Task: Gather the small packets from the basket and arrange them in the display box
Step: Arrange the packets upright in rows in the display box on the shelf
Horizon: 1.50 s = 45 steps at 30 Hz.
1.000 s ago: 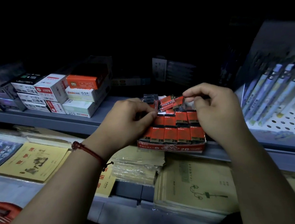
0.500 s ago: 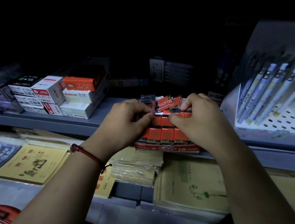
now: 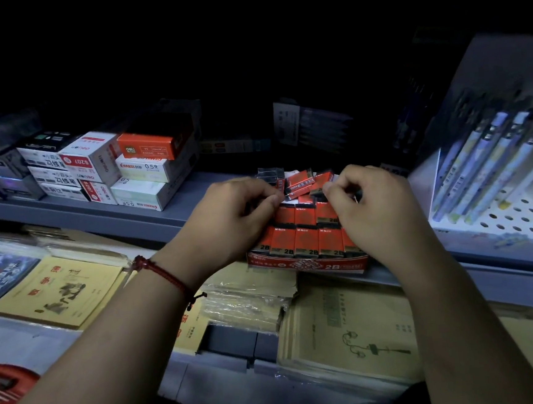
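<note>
Arranging small orange-red packets (image 3: 305, 242) in the red cardboard display box (image 3: 309, 265).
At the box's 12 o'clock, the right hand (image 3: 378, 211) pinches a loose packet (image 3: 319, 180) in its fingers; the left hand (image 3: 231, 221) is curled, its hold unclear. Next: slot the packet upright.

Packets (image 3: 305, 240) orange-red with black bands. Display box (image 3: 309, 264) is red, its front patterned and lettered in white. Braided red bracelet (image 3: 165, 275) — yellow notebook (image 3: 57, 291) with red characters. Grey-blue shelf (image 3: 98, 213) — red basket (image 3: 3, 379).
</note>
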Motion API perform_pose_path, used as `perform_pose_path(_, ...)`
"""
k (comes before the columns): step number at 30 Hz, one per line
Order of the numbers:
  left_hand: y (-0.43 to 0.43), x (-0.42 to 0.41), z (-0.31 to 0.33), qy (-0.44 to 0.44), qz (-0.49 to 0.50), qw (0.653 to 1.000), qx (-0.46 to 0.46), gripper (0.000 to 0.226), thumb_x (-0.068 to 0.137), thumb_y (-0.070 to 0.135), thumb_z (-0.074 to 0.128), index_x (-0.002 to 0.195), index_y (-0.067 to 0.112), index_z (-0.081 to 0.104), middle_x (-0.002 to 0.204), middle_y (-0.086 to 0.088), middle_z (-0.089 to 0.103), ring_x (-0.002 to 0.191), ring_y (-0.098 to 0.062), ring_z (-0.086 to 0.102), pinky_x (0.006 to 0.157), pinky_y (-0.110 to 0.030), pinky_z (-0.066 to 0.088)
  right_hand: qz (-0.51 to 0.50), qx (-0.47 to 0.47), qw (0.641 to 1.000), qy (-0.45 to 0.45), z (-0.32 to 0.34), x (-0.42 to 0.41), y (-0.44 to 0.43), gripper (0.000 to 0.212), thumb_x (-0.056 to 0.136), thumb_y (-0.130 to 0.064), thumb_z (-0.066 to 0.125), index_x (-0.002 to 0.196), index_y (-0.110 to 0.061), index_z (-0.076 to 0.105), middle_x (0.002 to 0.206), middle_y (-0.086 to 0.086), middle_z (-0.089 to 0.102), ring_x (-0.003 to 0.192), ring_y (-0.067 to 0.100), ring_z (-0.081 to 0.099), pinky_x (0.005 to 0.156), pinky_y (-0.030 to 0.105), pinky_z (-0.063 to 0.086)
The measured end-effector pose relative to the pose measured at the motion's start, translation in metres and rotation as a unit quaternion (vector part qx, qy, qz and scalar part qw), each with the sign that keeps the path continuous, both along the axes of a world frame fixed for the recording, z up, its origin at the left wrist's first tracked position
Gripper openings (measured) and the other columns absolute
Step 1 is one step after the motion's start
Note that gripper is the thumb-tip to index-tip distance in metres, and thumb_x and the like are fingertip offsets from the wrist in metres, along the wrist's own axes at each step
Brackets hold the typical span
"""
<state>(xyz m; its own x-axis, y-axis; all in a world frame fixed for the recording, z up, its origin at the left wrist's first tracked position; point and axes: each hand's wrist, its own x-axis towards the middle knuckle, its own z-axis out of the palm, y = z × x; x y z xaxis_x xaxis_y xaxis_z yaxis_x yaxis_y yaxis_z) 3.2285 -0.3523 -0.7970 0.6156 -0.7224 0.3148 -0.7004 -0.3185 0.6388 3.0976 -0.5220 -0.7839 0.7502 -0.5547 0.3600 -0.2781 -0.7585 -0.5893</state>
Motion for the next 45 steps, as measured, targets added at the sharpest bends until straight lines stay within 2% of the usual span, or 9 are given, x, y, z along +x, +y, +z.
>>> perform_pose_path(9,0.001,-0.005,0.001,0.026,0.005,1.0,-0.003,0.019,0.103,0.035,0.059,0.105,0.025,0.075,0.09,0.012,0.075,0.083,0.001,0.068,0.068,-0.02,0.052,-0.049,-0.006,0.997,-0.062,-0.011,0.006,0.004,0.039,0.1,-0.044,0.057,0.071,-0.018,0.059,0.076,-0.002,0.058,0.067,0.009,0.054,0.054,0.014,0.035)
perform_pose_path(14,0.011,-0.007,0.014,0.117,-0.043,0.992,-0.002,0.021,0.092,0.043,0.07,0.107,0.028,0.073,0.088,0.001,0.072,0.084,-0.019,0.071,0.076,-0.043,0.059,-0.03,0.061,0.992,-0.105,-0.01,0.008,0.003,0.046,0.104,-0.042,0.052,0.074,-0.009,0.064,0.066,0.009,0.062,0.06,0.024,0.057,0.055,0.036,0.04)
perform_pose_path(18,0.028,-0.002,0.019,0.255,-0.128,0.958,0.04,0.054,0.066,0.032,0.091,0.115,0.028,0.068,0.109,-0.009,0.068,0.099,-0.027,0.072,0.087,-0.042,0.062,-0.02,0.166,0.978,-0.127,-0.009,0.005,0.002,0.044,0.105,-0.043,0.051,0.075,-0.017,0.07,0.068,0.013,0.067,0.061,0.025,0.062,0.054,0.039,0.045)
perform_pose_path(24,0.03,-0.005,0.009,0.158,-0.126,0.979,0.036,0.054,0.063,0.035,0.094,0.11,0.032,0.068,0.117,0.008,0.06,0.107,-0.012,0.066,0.094,-0.033,0.058,0.024,0.213,0.972,-0.093,-0.01,-0.001,-0.011,0.038,0.104,-0.047,0.049,0.082,-0.026,0.072,0.083,0.022,0.069,0.079,0.041,0.066,0.07,0.052,0.056)
perform_pose_path(28,0.032,-0.009,0.003,0.173,-0.127,0.977,-0.009,0.048,0.066,0.033,0.092,0.109,0.027,0.071,0.115,0.004,0.061,0.106,-0.017,0.067,0.094,-0.036,0.058,0.114,0.208,0.971,-0.041,-0.01,-0.011,-0.014,0.025,0.097,-0.054,0.058,0.096,-0.033,0.071,0.102,-0.002,0.066,0.09,0.03,0.067,0.082,0.055,0.057)
perform_pose_path(31,0.032,-0.011,0.003,0.2,-0.111,0.973,-0.019,0.05,0.064,0.032,0.092,0.109,0.025,0.071,0.116,0.001,0.06,0.106,-0.017,0.068,0.094,-0.037,0.059,0.204,0.199,0.957,0.048,-0.005,-0.024,-0.019,0.053,0.075,-0.071,0.073,0.119,-0.044,0.064,0.123,-0.02,0.052,0.109,0.014,0.063,0.093,0.044,0.057)
perform_pose_path(34,0.031,-0.014,0.003,0.206,-0.104,0.973,-0.019,0.051,0.065,0.031,0.092,0.11,0.025,0.07,0.116,0.001,0.059,0.104,-0.016,0.069,0.093,-0.037,0.059,0.243,0.157,0.95,0.113,-0.001,-0.034,-0.023,0.087,0.059,-0.061,0.085,0.138,-0.041,0.052,0.134,-0.026,0.042,0.12,-0.005,0.052,0.101,0.025,0.052)
perform_pose_path(41,0.029,-0.017,0.003,0.193,-0.1,0.976,-0.018,0.054,0.062,0.04,0.09,0.111,0.03,0.069,0.116,0.009,0.057,0.106,-0.011,0.067,0.094,-0.034,0.059,0.249,0.144,0.953,0.1,-0.002,-0.035,-0.024,0.09,0.062,-0.054,0.088,0.142,-0.046,0.048,0.136,-0.024,0.038,0.121,-0.009,0.049,0.096,0.013,0.05)
perform_pose_path(45,0.027,-0.02,0.002,0.172,-0.087,0.981,-0.023,0.054,0.061,0.044,0.09,0.109,0.032,0.069,0.112,0.015,0.056,0.105,-0.007,0.065,0.092,-0.03,0.059,0.264,0.094,0.951,0.133,-0.004,-0.027,-0.023,0.089,0.063,-0.066,0.084,0.141,-0.062,0.042,0.132,-0.02,0.031,0.131,0.003,0.039,0.105,0.027,0.05)
